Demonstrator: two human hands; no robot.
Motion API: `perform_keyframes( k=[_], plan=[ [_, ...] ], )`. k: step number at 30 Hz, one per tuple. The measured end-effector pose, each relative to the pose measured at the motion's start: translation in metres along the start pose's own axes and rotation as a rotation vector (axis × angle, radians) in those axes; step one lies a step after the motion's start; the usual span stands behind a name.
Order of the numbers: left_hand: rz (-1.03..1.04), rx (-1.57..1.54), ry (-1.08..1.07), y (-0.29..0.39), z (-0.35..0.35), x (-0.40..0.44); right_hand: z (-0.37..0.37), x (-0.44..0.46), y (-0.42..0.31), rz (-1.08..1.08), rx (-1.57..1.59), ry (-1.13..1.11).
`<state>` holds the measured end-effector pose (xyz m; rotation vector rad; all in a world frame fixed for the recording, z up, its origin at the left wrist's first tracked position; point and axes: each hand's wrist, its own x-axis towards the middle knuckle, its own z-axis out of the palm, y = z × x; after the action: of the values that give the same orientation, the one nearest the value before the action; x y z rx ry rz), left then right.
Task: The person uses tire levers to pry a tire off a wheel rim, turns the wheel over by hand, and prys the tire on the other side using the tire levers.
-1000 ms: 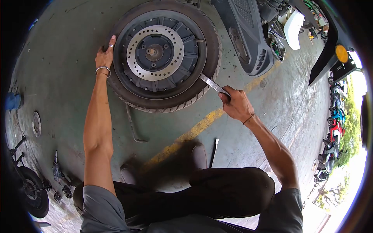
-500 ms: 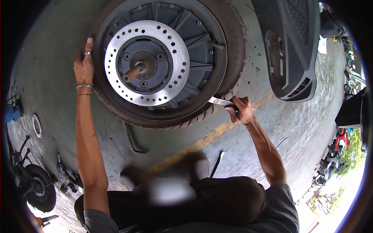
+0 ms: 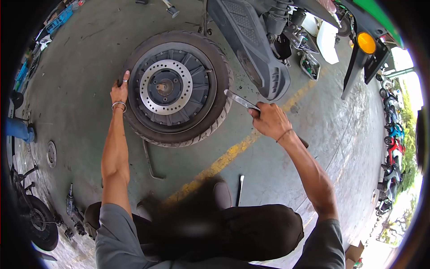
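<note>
A wheel with a black tyre [image 3: 154,137] and a drilled metal brake disc [image 3: 188,85] lies flat on the floor, its axle [image 3: 164,87] pointing up. My left hand [image 3: 119,92] holds the tyre's left edge, thumb along the sidewall and other fingers partly hidden. In my closed right hand [image 3: 271,120] is a flat metal tyre lever [image 3: 241,99]. Its tip is over the tyre's right side; I cannot tell whether it touches. A second lever [image 3: 241,190] lies on the floor by my foot. A bent metal rod [image 3: 149,161] sticks out from beneath the wheel.
A scooter's dark body panel [image 3: 253,49] stands close at the upper right, with an orange reflector [image 3: 366,43] beyond. Another wheel [image 3: 41,222] is at lower left, near a metal ring [image 3: 52,154]. A person's blue trouser leg [image 3: 19,130] shows at far left. Parked motorcycles [image 3: 394,148] line the right.
The lever has come away from the rim and now points over the tyre's right side. My right hand has risen slightly. My left hand stays on the tyre while the view has shifted and widened.
</note>
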<state>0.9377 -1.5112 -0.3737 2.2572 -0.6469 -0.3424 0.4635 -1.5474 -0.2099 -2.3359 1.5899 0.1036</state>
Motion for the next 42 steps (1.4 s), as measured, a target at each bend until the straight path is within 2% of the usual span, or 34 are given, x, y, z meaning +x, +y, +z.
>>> perform_keyframes(
  k=[8, 15, 18, 22, 26, 28, 30, 31, 34, 35, 38, 39, 42],
  plan=[
    [0.014, 0.023, 0.0, -0.009, 0.004, 0.011, 0.037, 0.034, -0.018, -0.012, -0.06, -0.086],
    [0.051, 0.108, 0.064, -0.044, 0.024, 0.035, 0.084, 0.07, 0.049, -0.395, 0.247, 0.034],
    [0.039, 0.053, 0.077, -0.042, 0.025, 0.034, 0.108, 0.09, 0.067, -0.43, 0.264, 0.016],
    [0.069, -0.027, 0.042, -0.024, 0.023, 0.025, 0.167, 0.136, 0.093, -0.681, 0.331, 0.205],
    [0.075, 0.052, 0.113, -0.02, 0.017, 0.02, 0.154, 0.121, 0.085, -0.64, 0.237, 0.313],
    [0.043, 0.066, 0.082, -0.012, 0.012, 0.014, 0.137, 0.101, 0.08, -0.548, 0.185, 0.312],
    [0.083, -0.005, 0.123, -0.021, 0.013, 0.013, 0.116, 0.077, 0.065, -0.472, 0.115, 0.318],
    [0.103, -0.051, 0.106, -0.02, 0.008, 0.006, 0.103, 0.061, 0.056, -0.423, 0.1, 0.397],
    [0.054, -0.146, 0.094, -0.043, 0.007, -0.029, 0.094, 0.032, 0.05, -0.121, 0.259, 0.236],
    [0.017, -0.173, 0.049, -0.059, 0.008, -0.036, 0.099, 0.029, 0.05, -0.053, 0.232, 0.289],
    [-0.082, -0.281, -0.1, -0.088, 0.009, -0.043, 0.102, 0.036, 0.046, 0.025, 0.391, 0.409],
    [-0.119, -0.308, -0.162, -0.096, 0.006, -0.05, 0.101, 0.043, 0.04, 0.094, 0.469, 0.376],
    [-0.154, -0.291, -0.166, -0.087, 0.003, -0.061, 0.1, 0.077, 0.027, 0.19, 0.512, 0.342]
  ],
)
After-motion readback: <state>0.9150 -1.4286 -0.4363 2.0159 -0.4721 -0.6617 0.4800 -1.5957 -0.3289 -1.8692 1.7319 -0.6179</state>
